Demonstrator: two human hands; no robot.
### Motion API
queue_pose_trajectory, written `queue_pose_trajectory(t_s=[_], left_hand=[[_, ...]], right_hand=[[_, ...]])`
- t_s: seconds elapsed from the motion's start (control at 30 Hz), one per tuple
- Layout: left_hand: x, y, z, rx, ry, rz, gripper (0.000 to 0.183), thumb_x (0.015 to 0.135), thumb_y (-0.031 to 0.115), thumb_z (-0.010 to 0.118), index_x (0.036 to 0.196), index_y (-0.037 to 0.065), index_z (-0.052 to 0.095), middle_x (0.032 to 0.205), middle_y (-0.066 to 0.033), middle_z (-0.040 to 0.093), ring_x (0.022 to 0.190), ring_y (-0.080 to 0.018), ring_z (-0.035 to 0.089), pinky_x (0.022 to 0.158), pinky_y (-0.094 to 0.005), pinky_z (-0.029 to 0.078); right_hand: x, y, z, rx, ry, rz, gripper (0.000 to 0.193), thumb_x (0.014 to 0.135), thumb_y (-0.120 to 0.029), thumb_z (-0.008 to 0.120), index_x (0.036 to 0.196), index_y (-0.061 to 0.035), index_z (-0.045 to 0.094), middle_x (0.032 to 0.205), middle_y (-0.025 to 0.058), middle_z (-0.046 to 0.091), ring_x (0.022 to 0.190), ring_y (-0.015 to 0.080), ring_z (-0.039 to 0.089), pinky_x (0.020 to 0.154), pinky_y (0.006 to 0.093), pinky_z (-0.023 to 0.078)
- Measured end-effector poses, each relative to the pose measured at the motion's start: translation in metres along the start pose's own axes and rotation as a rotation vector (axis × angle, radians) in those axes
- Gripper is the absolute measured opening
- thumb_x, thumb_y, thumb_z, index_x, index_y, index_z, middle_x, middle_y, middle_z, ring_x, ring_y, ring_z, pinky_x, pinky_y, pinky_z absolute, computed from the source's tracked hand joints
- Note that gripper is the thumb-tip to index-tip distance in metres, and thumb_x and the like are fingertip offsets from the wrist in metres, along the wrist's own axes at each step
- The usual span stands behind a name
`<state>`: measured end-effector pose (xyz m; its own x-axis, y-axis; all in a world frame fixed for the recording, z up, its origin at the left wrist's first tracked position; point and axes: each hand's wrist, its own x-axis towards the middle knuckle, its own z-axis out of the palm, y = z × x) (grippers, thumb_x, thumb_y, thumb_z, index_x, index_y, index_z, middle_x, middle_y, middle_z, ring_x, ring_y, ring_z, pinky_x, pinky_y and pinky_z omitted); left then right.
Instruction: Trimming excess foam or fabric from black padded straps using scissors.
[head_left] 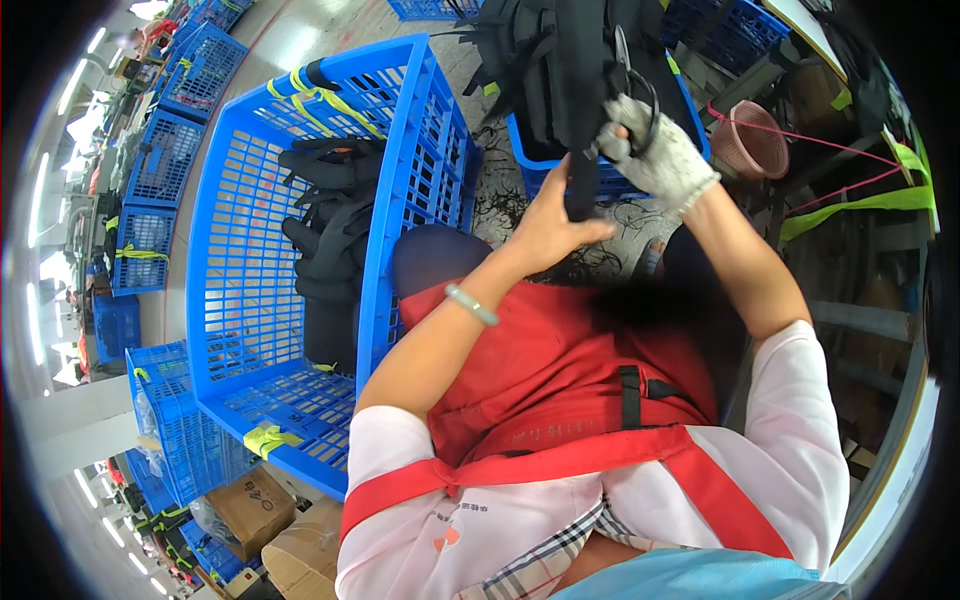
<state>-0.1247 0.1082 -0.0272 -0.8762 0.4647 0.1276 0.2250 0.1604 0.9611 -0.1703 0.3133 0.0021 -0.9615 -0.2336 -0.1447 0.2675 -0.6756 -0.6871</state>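
- Floor (320, 25): grey, shiny, dark scraps (508, 185) littering it near the hands.
- Large blue crate (393, 190): black padded pieces (330, 255) inside.
- Red apron (560, 350): faint lettering; white shirt (790, 430) beneath carries small dark characters.
- Cardboard box (250, 510): dark print, lower left.
- Black strap (575, 90): between the hands.
- Left hand (548, 228): half open at the strap's lower end; grip unclear.
- Gloved right hand (657, 152): curled round scissors (622, 50).
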Motion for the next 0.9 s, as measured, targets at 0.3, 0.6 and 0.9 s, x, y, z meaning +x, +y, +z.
queue_pose_trajectory(t_s=[0.3, 0.6, 0.9], left_hand=[[0.148, -0.052, -0.036, -0.711, -0.032, -0.241, 0.024, 0.087, 0.001, 0.062, 0.110, -0.004, 0.055, 0.098, -0.0141, 0.066, 0.086, -0.0240, 0.066, 0.079, -0.0370, 0.055], [0.168, -0.124, -0.034, -0.222, 0.296, -0.409, 0.040, 0.081, 0.012, 0.071, 0.116, -0.004, 0.058, 0.106, -0.0142, 0.066, 0.096, -0.0250, 0.063, 0.086, -0.0346, 0.049], [0.100, -0.023, -0.123, 0.171, 0.144, -0.122, 0.035, 0.079, 0.016, 0.072, 0.111, 0.002, 0.066, 0.103, -0.0098, 0.069, 0.086, -0.0174, 0.067, 0.077, -0.0299, 0.052]], right_hand=[[0.017, 0.021, -0.015, -0.359, 0.327, -0.238, 0.014, 0.088, -0.012, 0.063, 0.093, 0.0009, 0.060, 0.076, 0.0062, 0.062, 0.061, 0.0149, 0.061, 0.050, 0.0252, 0.047], [0.009, 0.039, -0.019, -0.275, 0.351, -0.015, 0.022, 0.086, -0.015, 0.067, 0.101, -0.0049, 0.055, 0.079, 0.0062, 0.062, 0.056, 0.0128, 0.058, 0.048, 0.0245, 0.047], [0.007, 0.068, -0.011, -0.967, 0.195, 0.050, 0.018, 0.083, -0.013, 0.069, 0.090, -0.0058, 0.053, 0.068, 0.0005, 0.054, 0.057, 0.0103, 0.053, 0.054, 0.0250, 0.044]])
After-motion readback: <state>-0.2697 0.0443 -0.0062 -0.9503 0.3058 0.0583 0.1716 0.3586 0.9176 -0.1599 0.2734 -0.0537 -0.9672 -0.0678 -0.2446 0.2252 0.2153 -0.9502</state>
